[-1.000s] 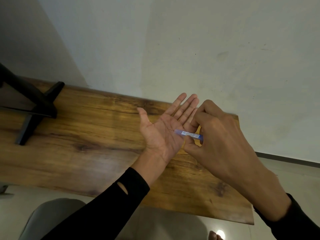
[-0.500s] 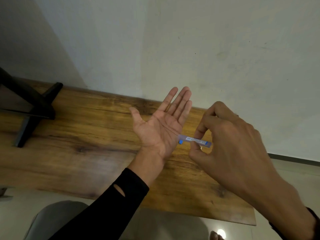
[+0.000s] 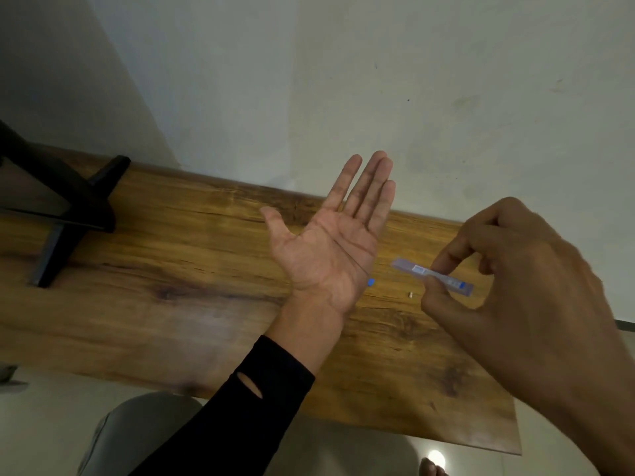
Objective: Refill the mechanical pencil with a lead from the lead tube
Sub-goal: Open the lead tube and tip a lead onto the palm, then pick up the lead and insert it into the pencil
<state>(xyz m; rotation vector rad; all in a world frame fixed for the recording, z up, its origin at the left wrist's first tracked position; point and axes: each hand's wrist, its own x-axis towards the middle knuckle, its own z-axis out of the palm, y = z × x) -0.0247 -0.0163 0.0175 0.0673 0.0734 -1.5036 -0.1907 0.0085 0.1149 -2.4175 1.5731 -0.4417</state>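
One lead (image 3: 350, 254) now lies across the flat, open left hand (image 3: 330, 242), holding nothing else. The right hand (image 3: 508, 269) has drawn away, thumb and fingers pinching the tube (image 3: 431, 276) over the table (image 3: 171, 269). Likely next: the pencil, which is not in view.

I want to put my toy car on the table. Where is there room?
The wooden table is bare between the black stand and the left hand. It is crowded by the right hand: lead tube, blue cap, tiny pale bit.
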